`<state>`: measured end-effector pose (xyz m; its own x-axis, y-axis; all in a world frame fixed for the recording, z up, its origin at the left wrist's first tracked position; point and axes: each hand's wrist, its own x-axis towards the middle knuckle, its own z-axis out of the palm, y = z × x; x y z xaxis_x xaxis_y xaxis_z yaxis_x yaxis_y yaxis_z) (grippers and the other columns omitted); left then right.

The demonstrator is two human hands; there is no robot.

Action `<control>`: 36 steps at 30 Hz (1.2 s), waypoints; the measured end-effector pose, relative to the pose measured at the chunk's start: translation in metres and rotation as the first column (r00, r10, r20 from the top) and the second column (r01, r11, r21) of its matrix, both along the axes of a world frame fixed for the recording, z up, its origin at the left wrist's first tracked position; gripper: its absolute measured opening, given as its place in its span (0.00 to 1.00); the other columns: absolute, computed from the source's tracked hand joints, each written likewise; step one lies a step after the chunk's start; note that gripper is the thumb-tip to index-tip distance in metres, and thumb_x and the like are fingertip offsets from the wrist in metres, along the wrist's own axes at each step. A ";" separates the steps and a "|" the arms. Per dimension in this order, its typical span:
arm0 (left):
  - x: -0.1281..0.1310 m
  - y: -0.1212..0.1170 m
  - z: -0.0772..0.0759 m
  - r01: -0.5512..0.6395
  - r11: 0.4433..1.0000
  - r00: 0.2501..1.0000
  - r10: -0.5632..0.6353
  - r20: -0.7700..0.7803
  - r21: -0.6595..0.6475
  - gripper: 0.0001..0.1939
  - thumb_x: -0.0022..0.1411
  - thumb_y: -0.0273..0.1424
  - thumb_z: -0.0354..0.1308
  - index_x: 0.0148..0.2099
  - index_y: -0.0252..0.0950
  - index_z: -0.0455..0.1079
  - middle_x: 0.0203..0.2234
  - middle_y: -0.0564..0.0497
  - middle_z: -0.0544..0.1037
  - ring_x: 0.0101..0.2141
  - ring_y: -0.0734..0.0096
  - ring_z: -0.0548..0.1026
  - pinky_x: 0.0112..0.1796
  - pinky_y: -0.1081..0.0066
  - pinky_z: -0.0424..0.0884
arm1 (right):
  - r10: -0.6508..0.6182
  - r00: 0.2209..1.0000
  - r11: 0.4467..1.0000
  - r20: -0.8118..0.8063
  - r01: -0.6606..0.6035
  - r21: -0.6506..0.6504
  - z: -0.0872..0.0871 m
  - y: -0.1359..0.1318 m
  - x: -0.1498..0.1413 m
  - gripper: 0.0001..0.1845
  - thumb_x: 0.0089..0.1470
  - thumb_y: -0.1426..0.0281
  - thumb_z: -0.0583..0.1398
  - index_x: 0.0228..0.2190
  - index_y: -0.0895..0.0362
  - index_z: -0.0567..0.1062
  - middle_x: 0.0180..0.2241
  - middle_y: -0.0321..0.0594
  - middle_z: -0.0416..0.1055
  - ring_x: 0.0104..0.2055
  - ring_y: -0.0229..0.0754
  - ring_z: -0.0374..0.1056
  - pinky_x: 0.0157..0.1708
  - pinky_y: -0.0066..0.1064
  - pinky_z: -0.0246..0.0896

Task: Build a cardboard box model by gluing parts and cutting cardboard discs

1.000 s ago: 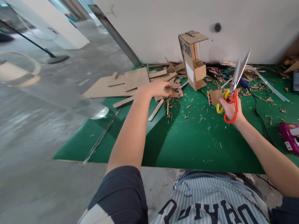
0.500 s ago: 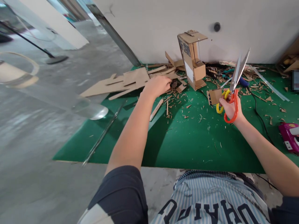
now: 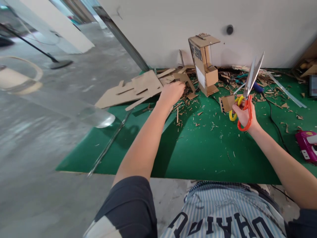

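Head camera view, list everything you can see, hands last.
Table: one, green, centre
Wall: one, white, behind table
Floor: one, grey, left
Cardboard structure: one, brown, near wall
Flat cardboard: several pieces, brown, left of structure
Scraps: many, brown, across table
Scissors: one, red-yellow handles, right of structure
Strips: several, clear, table's left and right
Tool handle: one, blue, behind scissors
Cable: one, black, table's right
Boxy device: one, purple, table's right edge
Round base: one, dark, left floor
Shirt: one, striped blue-white, bottom
Left hand: one, bare, at flat cardboard
Right hand: one, bare, gripping scissors

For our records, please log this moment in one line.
left hand: at brown cardboard scraps; right hand: holding red-yellow-handled metal scissors
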<state>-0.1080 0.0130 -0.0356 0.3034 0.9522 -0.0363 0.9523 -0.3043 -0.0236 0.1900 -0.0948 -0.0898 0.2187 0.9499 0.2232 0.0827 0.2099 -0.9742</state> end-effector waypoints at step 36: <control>0.107 -0.070 0.037 0.179 0.976 -0.108 0.140 0.984 -0.120 0.07 0.68 0.32 0.61 0.37 0.37 0.67 0.28 0.56 0.71 0.26 0.82 0.73 0.26 0.79 0.67 | 0.145 0.840 0.976 0.522 -0.209 0.066 0.023 -0.021 0.012 0.44 0.53 0.42 0.59 0.63 0.55 0.67 0.43 0.45 0.78 0.36 0.47 0.74 0.41 0.46 0.71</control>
<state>-0.0008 -0.0570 0.0016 0.1735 0.9664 0.1895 -0.1347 -0.1674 0.9767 0.2018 -0.1154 -0.0671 -0.1265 0.9217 0.3666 0.5128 0.3771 -0.7712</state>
